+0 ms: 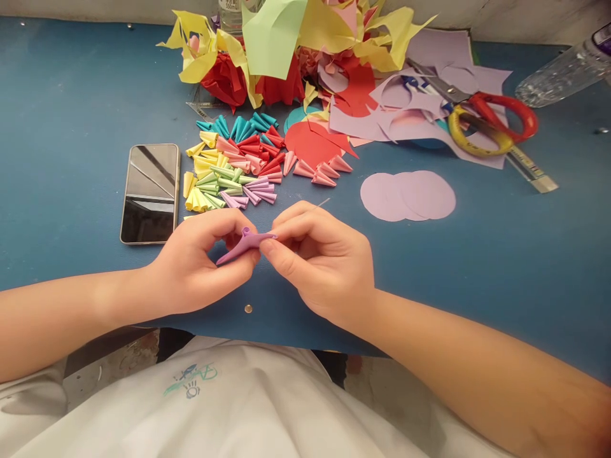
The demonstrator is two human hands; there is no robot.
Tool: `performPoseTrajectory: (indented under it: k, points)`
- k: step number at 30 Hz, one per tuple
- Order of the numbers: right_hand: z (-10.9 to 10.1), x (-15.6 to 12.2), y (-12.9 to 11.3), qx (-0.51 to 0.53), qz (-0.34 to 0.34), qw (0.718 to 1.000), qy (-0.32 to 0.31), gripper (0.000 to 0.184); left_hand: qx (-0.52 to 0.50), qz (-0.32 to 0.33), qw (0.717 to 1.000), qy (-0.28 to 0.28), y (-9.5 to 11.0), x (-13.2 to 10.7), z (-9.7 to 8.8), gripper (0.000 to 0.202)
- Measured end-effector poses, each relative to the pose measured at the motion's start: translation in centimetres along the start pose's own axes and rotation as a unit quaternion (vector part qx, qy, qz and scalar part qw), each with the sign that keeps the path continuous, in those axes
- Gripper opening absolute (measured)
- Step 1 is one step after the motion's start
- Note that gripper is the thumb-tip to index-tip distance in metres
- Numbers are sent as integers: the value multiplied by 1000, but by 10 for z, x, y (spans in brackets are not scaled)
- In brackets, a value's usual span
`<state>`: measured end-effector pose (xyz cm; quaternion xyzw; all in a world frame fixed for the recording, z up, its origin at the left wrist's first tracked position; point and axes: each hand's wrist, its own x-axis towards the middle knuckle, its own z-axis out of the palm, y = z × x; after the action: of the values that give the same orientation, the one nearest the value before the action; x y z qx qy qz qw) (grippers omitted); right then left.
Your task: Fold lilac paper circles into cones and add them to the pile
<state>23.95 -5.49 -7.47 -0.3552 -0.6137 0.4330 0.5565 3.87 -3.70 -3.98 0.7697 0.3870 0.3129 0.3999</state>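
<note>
A piece of purple paper (245, 243), partly curled into a small roll, is pinched between both hands above the front of the table. My left hand (203, 261) grips its left part with thumb and fingers. At the paper's right end, the thumb and forefinger of my right hand (324, 261) are closed on it. A thin, pale stick-like thing (323, 203) pokes up behind the right fingers; its lower part is hidden. Just beyond the hands lie several small rolled paper cones (229, 165) in teal, red, pink, yellow, green and purple.
Overlapping purple paper circles (408, 196) lie at right. Behind them are scissors (491, 124) on purple offcuts (363, 121) and a clear bottle (558, 76). A phone (150, 194) lies left of the cones. Crumpled coloured paper (277, 44) piles up along the back of the blue table (71, 159).
</note>
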Motion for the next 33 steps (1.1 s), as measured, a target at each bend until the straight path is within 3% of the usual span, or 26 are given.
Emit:
performPoseTrajectory:
  k: [19,33]
  points:
    - [-2,-1,-3,64,26,997,-39,14,-26,-32,999,-19,4,2,-4,19]
    - [-1,-1,1,51,-12,998,-33,8,-31,-44,998,-25,7,2,-3,15]
